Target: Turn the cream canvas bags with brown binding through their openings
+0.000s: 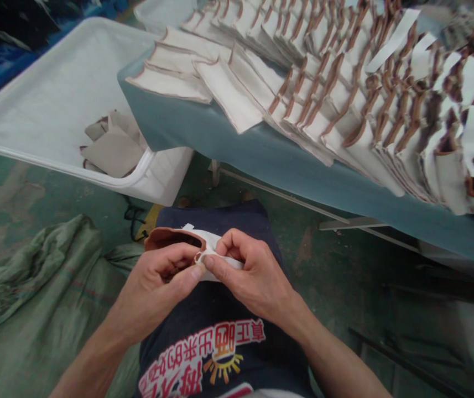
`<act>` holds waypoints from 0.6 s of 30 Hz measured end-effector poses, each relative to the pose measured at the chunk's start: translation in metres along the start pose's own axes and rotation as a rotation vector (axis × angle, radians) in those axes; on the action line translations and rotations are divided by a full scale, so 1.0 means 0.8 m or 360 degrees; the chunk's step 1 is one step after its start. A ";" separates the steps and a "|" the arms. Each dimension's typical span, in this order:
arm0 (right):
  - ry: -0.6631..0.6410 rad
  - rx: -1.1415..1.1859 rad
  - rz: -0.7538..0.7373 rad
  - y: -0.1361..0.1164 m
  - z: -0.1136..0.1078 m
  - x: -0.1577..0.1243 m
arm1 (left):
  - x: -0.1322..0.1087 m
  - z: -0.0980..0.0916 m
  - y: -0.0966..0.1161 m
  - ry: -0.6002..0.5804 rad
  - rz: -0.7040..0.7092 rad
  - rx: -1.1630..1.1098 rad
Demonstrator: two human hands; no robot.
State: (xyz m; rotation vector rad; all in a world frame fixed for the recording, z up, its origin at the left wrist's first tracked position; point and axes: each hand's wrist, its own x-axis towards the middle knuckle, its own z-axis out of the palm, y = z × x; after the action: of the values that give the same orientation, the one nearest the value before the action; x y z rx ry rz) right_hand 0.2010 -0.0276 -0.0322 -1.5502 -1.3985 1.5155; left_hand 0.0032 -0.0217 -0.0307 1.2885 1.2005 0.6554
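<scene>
In my lap is a brown-edged pouch-like fabric piece [157,236] with an off-white outer side. Its brown rim gapes toward the left. My left hand [157,282] is closed on that rim, thumb and forefinger pinching near the right end of the opening. From the other side my right hand [255,271] pinches the white fabric, its thumb pressed close to my left thumb. Between the fingertips the cloth is bunched into a small fold. What my curled fingers cover underneath cannot be seen.
Ahead, a table with a blue-grey cover [157,121] bears rows of similar white, brown-edged pieces [328,116]. At the left stands a white plastic bin [46,105] with a few greyish pieces [114,146] inside. Green woven sacks [62,309] lie on the floor beside me.
</scene>
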 end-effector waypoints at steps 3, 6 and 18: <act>0.0062 -0.0058 -0.0003 -0.004 0.003 -0.003 | -0.002 0.000 -0.002 0.0016 0.0063 0.0115; 0.0081 -0.0028 0.0020 -0.005 0.005 -0.005 | -0.003 -0.002 0.001 -0.0005 0.0114 0.0250; 0.0193 -0.0067 -0.0020 -0.002 0.015 -0.002 | 0.003 0.001 -0.006 0.0091 0.0139 0.0163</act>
State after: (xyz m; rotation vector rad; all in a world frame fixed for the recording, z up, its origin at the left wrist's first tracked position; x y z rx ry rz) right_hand 0.1899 -0.0316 -0.0328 -1.6274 -1.3767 1.3683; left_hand 0.0038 -0.0212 -0.0361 1.4224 1.2436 0.7055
